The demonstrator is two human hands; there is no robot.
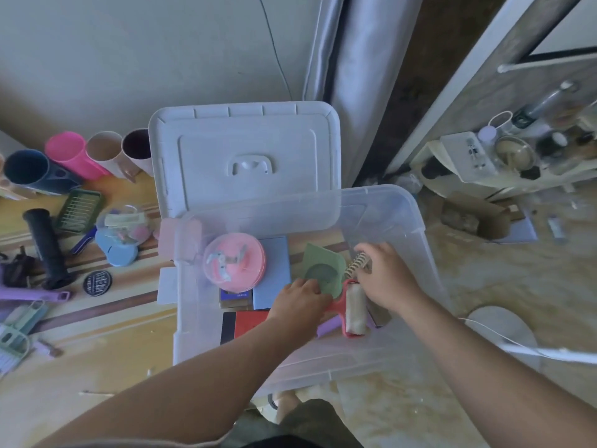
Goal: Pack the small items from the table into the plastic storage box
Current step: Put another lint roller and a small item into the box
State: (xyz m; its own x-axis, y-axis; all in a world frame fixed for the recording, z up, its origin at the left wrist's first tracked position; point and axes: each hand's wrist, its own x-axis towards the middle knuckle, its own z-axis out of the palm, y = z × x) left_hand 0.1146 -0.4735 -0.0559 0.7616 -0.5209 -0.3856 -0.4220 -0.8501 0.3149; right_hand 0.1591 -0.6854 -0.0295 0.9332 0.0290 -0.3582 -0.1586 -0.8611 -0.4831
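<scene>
Tabletop box [416, 221], hands [302, 295] apparently inside

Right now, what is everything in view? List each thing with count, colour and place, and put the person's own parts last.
box: one, clear plastic, centre.
lid: one, white, propped behind the box.
chopper: one, pink with clear top, in the box, left.
green piece: one, in the box, between the hands.
roller: one, cream with red frame, in the box.
spring: one, pale, at the right hand.
red pad: one, near side of the box.
cups: four seen clearly (navy, pink, beige, white), table, far left.
black grip: one, table, left.
blue case: one, table, beside the box.
left hand: in the box, on the green piece.
right hand: in the box, holding the spring.
</scene>
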